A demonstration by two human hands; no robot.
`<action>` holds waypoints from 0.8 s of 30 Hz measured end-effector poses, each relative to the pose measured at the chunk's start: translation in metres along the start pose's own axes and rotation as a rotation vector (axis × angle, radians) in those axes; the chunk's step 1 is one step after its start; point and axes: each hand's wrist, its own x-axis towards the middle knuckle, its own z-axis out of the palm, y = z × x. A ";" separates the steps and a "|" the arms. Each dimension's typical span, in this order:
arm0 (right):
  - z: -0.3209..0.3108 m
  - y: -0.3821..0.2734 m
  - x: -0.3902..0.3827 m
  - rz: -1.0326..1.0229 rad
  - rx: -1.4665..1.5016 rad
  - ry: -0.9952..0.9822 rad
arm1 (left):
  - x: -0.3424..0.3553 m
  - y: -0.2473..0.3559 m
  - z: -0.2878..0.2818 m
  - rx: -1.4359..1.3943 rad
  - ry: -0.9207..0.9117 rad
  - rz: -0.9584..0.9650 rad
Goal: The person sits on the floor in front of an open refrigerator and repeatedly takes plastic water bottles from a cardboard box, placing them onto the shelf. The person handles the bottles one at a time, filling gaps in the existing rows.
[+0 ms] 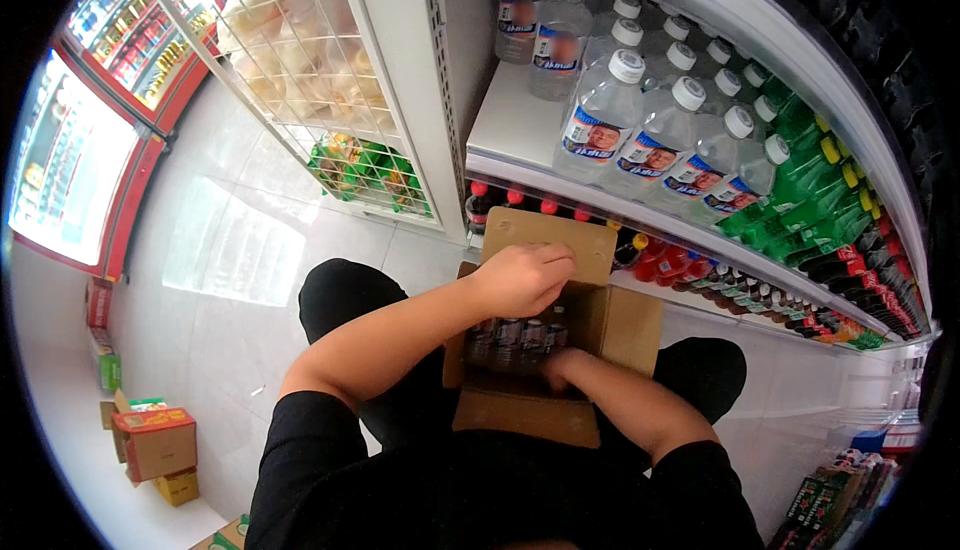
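1. Open cardboard box (560, 350) resting on the lap, just in front of the lower shelf edge (600, 205) of the drinks cooler; flaps folded outward on the far, near and right sides.
2. Small dark bottles (515, 335) packed upright inside the box, close together, caps up.
3. Left hand (522, 278) curled over the far side of the box opening, fingers bent downward among the bottle tops; whether closed on a bottle, cannot tell, since the knuckles hide the fingertips.
4. Right hand (560, 365) low at the near side of the box, mostly sunk among the bottles; how far open, and whether holding anything, cannot tell.
5. Handling, as a judgement: bottles likely filled, so heavy for their size, stiff and smooth, perhaps slippery; best taken round the neck or just under the cap, lifted straight up clear of their neighbours. Material, glass or plastic, not plain, so worth treating as fragile.
6. Box likely weighty while loaded, cardboard soft at the flaps; better supported from beneath than pulled by a flap.
7. Above, clear water bottles (640, 135) with white caps in rows on the white shelf, green bottles (800, 200) to their right, red-capped dark bottles (520, 198) on the shelf below.
8. Red cartons (155, 440) on the tiled floor (230, 250) well off to the left.
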 end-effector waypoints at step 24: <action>-0.044 0.062 -0.290 -1.259 1.579 0.700 | 0.002 0.007 -0.026 -1.125 -0.652 -0.387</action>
